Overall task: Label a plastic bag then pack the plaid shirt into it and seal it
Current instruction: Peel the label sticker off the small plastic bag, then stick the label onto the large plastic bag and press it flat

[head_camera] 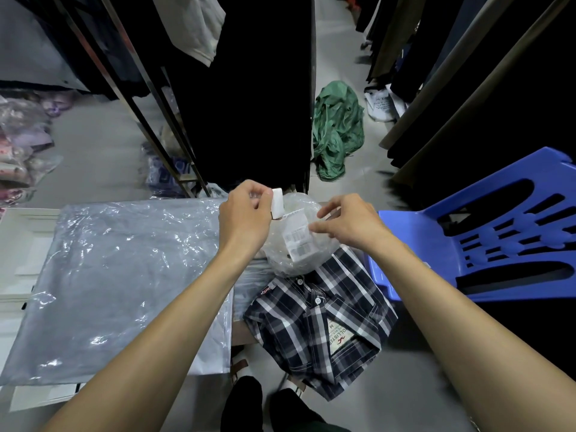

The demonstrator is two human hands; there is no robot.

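Note:
A folded navy-and-white plaid shirt point(318, 319) lies in front of me, its collar label facing up. Above it a crumpled clear plastic bag point(299, 244) hangs between my hands. A white barcode label point(297, 240) sits on the bag's front. My left hand point(246, 213) pinches a small white strip of backing paper point(277, 202) at the bag's top edge. My right hand point(349, 224) holds the bag's right side, with its fingertips at the label's edge.
A stack of large clear bags point(118, 285) lies flat on the left over white sheets. A blue plastic chair point(486, 238) stands on the right. Dark hanging clothes and rack poles rise ahead; a green garment point(338, 129) lies on the floor.

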